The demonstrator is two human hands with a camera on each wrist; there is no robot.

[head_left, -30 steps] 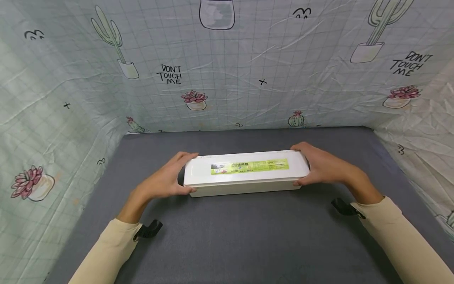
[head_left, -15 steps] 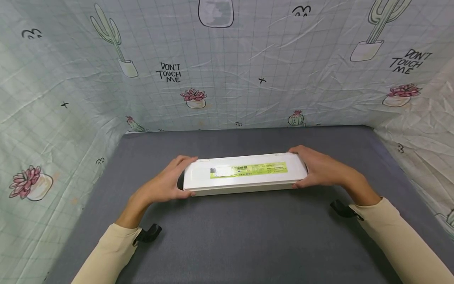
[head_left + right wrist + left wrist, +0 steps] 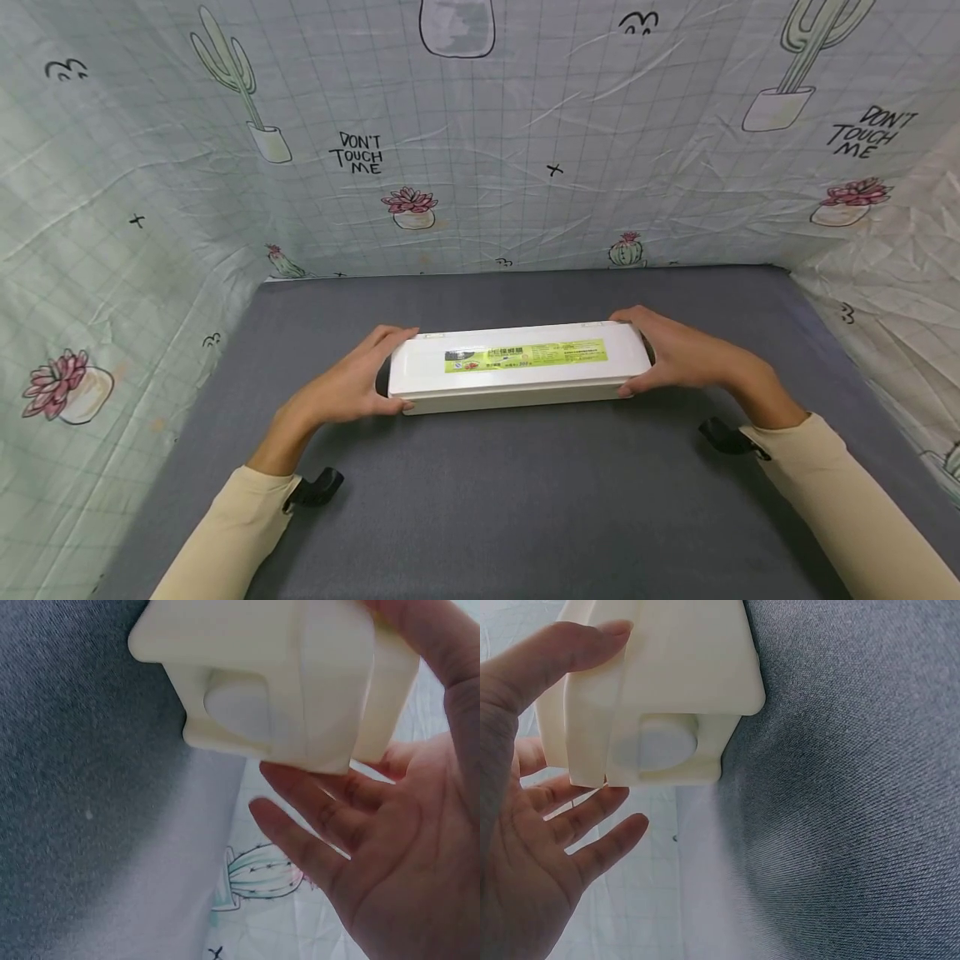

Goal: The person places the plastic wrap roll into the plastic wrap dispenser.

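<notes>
A long white cling film dispenser box (image 3: 517,392) with a green and yellow label (image 3: 525,356) on its lid lies crosswise in the middle of the head view. My left hand (image 3: 360,379) grips its left end, thumb on the near side and fingers on the far side. At the other end my right hand (image 3: 678,350) holds it the same way. Both wrist views show a cut-out in the box's end, with a pale round roll end (image 3: 667,742) inside. The box's underside sits on or just above the grey cloth; I cannot tell which. Its lid looks closed.
Grey cloth (image 3: 525,500) covers the tabletop. A pale curtain (image 3: 480,167) printed with cacti and lettering hangs along the back and both sides. Black wrist straps (image 3: 315,487) stick out from the beige sleeves (image 3: 225,533).
The box, held at both ends, has tipped so that less of its near side showed half a second ago, then tipped back. It has shifted very slightly toward me overall.
</notes>
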